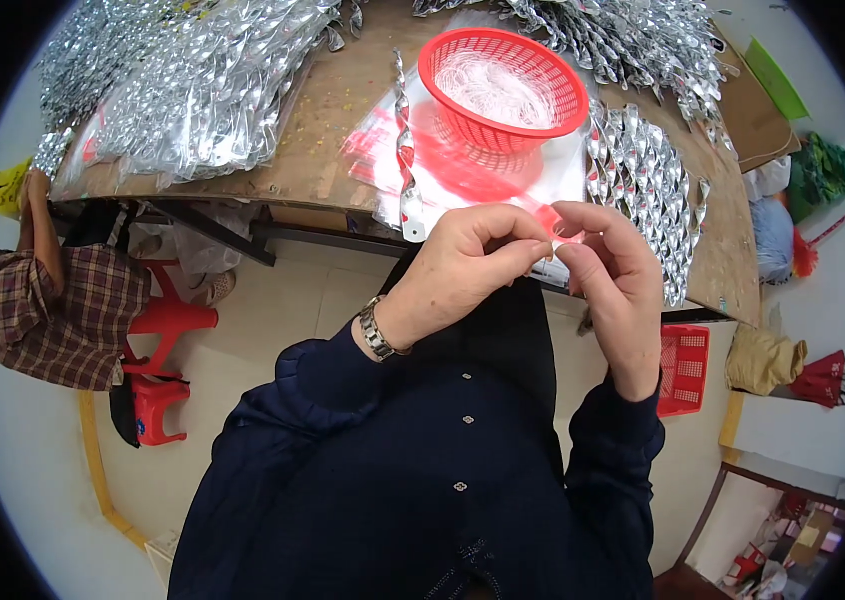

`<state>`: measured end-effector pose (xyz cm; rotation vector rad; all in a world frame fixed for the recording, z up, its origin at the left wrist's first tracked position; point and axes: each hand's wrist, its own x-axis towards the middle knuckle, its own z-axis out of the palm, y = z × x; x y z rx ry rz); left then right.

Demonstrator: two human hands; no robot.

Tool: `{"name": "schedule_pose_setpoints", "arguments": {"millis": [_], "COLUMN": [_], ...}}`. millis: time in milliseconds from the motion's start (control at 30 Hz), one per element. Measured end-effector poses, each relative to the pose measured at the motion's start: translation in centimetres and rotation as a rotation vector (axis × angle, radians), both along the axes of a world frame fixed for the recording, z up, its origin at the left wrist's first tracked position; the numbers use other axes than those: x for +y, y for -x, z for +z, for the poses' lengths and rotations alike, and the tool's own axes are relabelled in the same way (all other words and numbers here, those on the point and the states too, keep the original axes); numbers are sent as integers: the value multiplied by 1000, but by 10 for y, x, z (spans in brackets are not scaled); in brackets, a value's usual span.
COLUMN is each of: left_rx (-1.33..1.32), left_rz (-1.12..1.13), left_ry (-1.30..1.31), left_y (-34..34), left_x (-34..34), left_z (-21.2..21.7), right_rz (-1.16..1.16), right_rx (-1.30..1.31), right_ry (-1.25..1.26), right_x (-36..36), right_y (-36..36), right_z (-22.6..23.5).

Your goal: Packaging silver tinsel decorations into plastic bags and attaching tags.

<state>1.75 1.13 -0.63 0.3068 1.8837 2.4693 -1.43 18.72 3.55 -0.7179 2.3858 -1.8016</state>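
**Both hands pinching something tiny over the table edge**

So the left hand (463, 270) and right hand (613, 285) were up together just in front of the wooden table (343, 110), fingertips nearly touching. Both had thumb and forefinger pinched shut, other fingers curled in. Whatever sat between them was too small to make out, maybe a thin thread, honestly couldn't tell. A metal watch (376, 328) was on the left wrist.

Right past the hands a silver twisted spiral strip (406, 160) lay on clear plastic bags (463, 165), just beside a red mesh basket (503, 85) with white stringy stuff inside. Heaps of the same silver spirals (193, 80) covered the far left and right of the table. Another person in a plaid shirt (43, 310) sat off to the left by a red stool (158, 385).
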Motion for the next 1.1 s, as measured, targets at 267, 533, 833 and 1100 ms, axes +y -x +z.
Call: {"name": "schedule_pose_setpoints", "arguments": {"millis": [267,533,833,1100], "left_rx": [172,521,194,93], "left_rz": [57,239,-63,-6], "left_ry": [202,394,-32,-160], "left_y": [1,13,18,30], "left_x": [-1,-1,5,4], "left_z": [6,10,11,-9], "right_rz": [123,154,123,153], "right_rx": [406,601,-17,-342], "right_ry": [-322,-515,-223,316], "right_x": [0,-3,1,14], "right_y": [12,15,24,31], "right_z": [28,52,59,19]}}
